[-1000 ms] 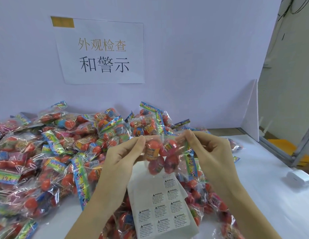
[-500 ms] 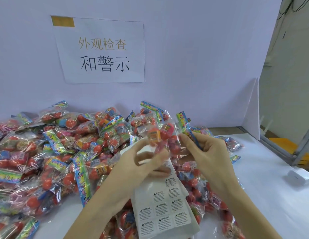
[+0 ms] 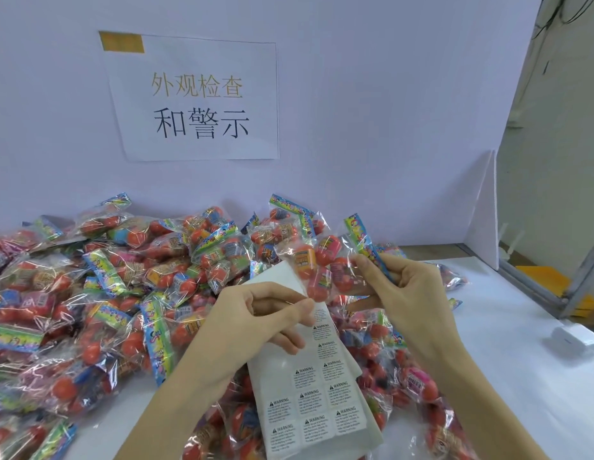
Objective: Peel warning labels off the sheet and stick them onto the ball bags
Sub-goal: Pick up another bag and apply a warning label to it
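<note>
1. We take this for a packing or inspection station in a small factory.
2. We see a printed paper sign (image 3: pixel 196 97) in Chinese characters taped to a plain partition wall (image 3: pixel 388 111).
3. We see a heap of identical ball bags (image 3: pixel 106 287) on a white tabletop (image 3: pixel 521 376), beside a sheet of warning labels (image 3: pixel 309 403).

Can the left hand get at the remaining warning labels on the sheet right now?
Probably yes. The left hand sits right over the label sheet, nothing lies on the labels below its fingers, and the right hand holds the ball bag clear above.
</note>
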`<action>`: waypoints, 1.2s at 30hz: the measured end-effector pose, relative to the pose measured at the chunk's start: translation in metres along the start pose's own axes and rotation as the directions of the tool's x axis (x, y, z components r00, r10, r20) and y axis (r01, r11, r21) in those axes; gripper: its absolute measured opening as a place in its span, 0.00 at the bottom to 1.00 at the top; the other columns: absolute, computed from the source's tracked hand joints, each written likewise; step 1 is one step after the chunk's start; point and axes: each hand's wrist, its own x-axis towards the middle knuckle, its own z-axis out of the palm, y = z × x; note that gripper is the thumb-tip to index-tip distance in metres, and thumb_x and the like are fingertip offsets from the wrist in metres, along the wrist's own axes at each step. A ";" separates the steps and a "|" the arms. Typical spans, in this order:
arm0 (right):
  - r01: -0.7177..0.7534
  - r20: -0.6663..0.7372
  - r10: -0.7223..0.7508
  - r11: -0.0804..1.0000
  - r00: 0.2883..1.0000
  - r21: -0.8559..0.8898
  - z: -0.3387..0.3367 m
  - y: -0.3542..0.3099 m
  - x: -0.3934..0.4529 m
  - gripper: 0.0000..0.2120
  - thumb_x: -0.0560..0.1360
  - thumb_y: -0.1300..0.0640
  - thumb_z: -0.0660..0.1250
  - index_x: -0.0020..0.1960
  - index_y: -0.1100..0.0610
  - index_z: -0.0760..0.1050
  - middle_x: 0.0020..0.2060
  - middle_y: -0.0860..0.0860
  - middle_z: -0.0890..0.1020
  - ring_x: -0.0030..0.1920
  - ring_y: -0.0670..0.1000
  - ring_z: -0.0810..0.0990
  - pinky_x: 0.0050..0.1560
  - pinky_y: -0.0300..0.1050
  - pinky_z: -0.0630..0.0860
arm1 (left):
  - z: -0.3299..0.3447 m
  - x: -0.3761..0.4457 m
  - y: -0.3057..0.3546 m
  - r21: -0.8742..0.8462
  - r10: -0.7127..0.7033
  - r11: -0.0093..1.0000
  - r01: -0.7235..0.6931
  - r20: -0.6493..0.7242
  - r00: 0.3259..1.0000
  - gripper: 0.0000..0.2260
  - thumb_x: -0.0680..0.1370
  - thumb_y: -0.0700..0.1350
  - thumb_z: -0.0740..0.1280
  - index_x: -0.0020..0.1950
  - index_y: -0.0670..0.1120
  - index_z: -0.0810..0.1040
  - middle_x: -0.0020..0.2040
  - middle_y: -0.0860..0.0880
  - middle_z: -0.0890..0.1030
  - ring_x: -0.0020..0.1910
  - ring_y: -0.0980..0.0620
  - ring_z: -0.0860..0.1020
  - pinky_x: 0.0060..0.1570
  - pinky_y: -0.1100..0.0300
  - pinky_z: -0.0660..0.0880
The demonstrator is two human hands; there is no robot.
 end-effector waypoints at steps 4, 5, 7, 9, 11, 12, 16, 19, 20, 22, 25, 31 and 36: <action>-0.024 0.033 0.023 1.000 0.999 0.005 0.002 0.000 -0.001 0.09 0.76 0.51 0.73 0.48 0.56 0.86 0.41 0.53 0.89 0.38 0.56 0.89 0.36 0.49 0.85 | 0.000 -0.001 -0.002 0.010 -0.015 1.000 0.015 0.016 1.000 0.11 0.68 0.51 0.81 0.46 0.46 0.89 0.44 0.39 0.88 0.35 0.44 0.86 0.36 0.60 0.82; -0.028 0.046 0.028 1.000 0.999 -0.003 0.002 -0.001 -0.001 0.10 0.76 0.50 0.72 0.49 0.56 0.87 0.41 0.53 0.89 0.37 0.57 0.89 0.36 0.48 0.85 | -0.001 -0.002 -0.001 0.008 -0.016 1.000 0.016 0.020 1.000 0.10 0.69 0.49 0.80 0.46 0.45 0.89 0.44 0.39 0.88 0.36 0.44 0.86 0.37 0.60 0.82; -0.033 0.078 0.033 0.999 0.996 -0.002 -0.001 -0.003 0.001 0.09 0.76 0.50 0.72 0.49 0.55 0.86 0.42 0.54 0.89 0.35 0.56 0.88 0.34 0.43 0.84 | -0.004 -0.003 0.003 0.001 -0.002 1.000 0.002 0.021 1.000 0.09 0.70 0.46 0.79 0.46 0.43 0.89 0.43 0.38 0.87 0.36 0.45 0.85 0.38 0.60 0.82; -0.033 0.102 0.030 0.999 0.994 0.032 -0.003 -0.002 0.002 0.09 0.79 0.54 0.71 0.51 0.58 0.86 0.43 0.56 0.89 0.37 0.57 0.89 0.31 0.41 0.82 | -0.006 -0.004 0.006 0.024 0.061 0.998 -0.061 -0.011 0.998 0.06 0.72 0.43 0.79 0.45 0.43 0.87 0.41 0.39 0.87 0.37 0.44 0.85 0.39 0.59 0.82; -0.075 0.132 0.070 0.997 0.989 0.032 -0.002 0.000 0.002 0.12 0.80 0.51 0.69 0.54 0.59 0.85 0.47 0.56 0.89 0.43 0.59 0.89 0.34 0.42 0.83 | -0.005 -0.004 0.005 0.146 0.209 0.970 -0.194 -0.095 0.973 0.03 0.76 0.38 0.77 0.44 0.44 0.85 0.40 0.43 0.86 0.36 0.44 0.86 0.40 0.57 0.83; -0.130 0.163 0.123 0.991 0.979 0.033 0.000 0.000 0.002 0.15 0.80 0.48 0.68 0.56 0.59 0.84 0.49 0.56 0.89 0.45 0.59 0.89 0.37 0.42 0.83 | -0.005 -0.004 0.003 0.257 0.311 0.928 -0.268 -0.144 0.939 0.05 0.77 0.36 0.76 0.44 0.45 0.84 0.39 0.46 0.86 0.35 0.46 0.86 0.40 0.58 0.83; -0.517 0.333 0.405 0.758 0.851 0.398 0.008 -0.002 0.001 0.20 0.83 0.45 0.63 0.52 0.63 0.78 0.38 0.55 0.84 0.36 0.55 0.85 0.39 0.45 0.84 | -0.003 -0.002 -0.003 0.787 0.777 0.386 -0.480 0.003 0.629 0.08 0.75 0.30 0.75 0.43 0.42 0.82 0.41 0.51 0.83 0.34 0.54 0.83 0.36 0.59 0.81; -0.566 0.436 0.369 0.629 0.821 0.533 0.008 -0.004 -0.002 0.23 0.80 0.38 0.62 0.48 0.59 0.79 0.37 0.53 0.78 0.35 0.52 0.78 0.40 0.45 0.81 | 0.001 -0.003 -0.008 0.854 0.822 0.142 -0.501 0.180 0.540 0.06 0.79 0.36 0.71 0.43 0.39 0.82 0.42 0.47 0.81 0.33 0.51 0.81 0.31 0.56 0.80; -0.546 0.452 0.328 0.644 0.830 0.536 0.008 -0.004 -0.002 0.27 0.81 0.35 0.60 0.50 0.59 0.83 0.39 0.53 0.81 0.39 0.53 0.80 0.43 0.47 0.82 | 0.002 -0.004 -0.009 0.853 0.821 0.136 -0.504 0.188 0.539 0.06 0.80 0.36 0.70 0.43 0.39 0.81 0.42 0.47 0.81 0.32 0.50 0.80 0.30 0.56 0.80; -0.515 0.468 0.272 0.668 0.841 0.537 0.008 -0.005 -0.001 0.35 0.81 0.30 0.57 0.60 0.59 0.85 0.45 0.54 0.84 0.48 0.57 0.81 0.53 0.53 0.83 | 0.004 -0.004 -0.008 0.841 0.808 0.168 -0.515 0.181 0.560 0.06 0.78 0.33 0.73 0.43 0.39 0.81 0.42 0.48 0.80 0.33 0.51 0.80 0.31 0.56 0.80; -0.481 0.434 0.266 0.703 0.861 0.524 0.010 -0.006 0.000 0.39 0.79 0.31 0.60 0.69 0.64 0.77 0.58 0.62 0.84 0.57 0.61 0.82 0.53 0.57 0.83 | 0.005 -0.003 -0.007 0.800 0.770 0.227 -0.556 0.202 0.605 0.04 0.79 0.36 0.72 0.45 0.41 0.81 0.44 0.50 0.79 0.35 0.54 0.79 0.35 0.57 0.80; -0.280 0.241 0.197 0.880 0.950 0.384 0.011 -0.001 -0.004 0.23 0.80 0.40 0.67 0.52 0.60 0.86 0.41 0.58 0.82 0.45 0.59 0.81 0.50 0.63 0.82 | 0.009 -0.011 -0.006 0.593 0.569 0.636 -0.494 0.071 0.819 0.06 0.77 0.50 0.65 0.53 0.54 0.77 0.56 0.56 0.75 0.54 0.52 0.76 0.54 0.67 0.71; -0.243 0.353 0.229 0.970 0.907 -0.004 0.017 0.000 -0.009 0.37 0.76 0.30 0.66 0.52 0.67 0.82 0.44 0.76 0.79 0.42 0.64 0.79 0.55 0.76 0.77 | 0.022 -0.009 0.001 0.170 0.321 0.941 -0.293 -0.168 0.932 0.17 0.76 0.67 0.69 0.60 0.60 0.81 0.49 0.53 0.83 0.45 0.56 0.82 0.48 0.64 0.77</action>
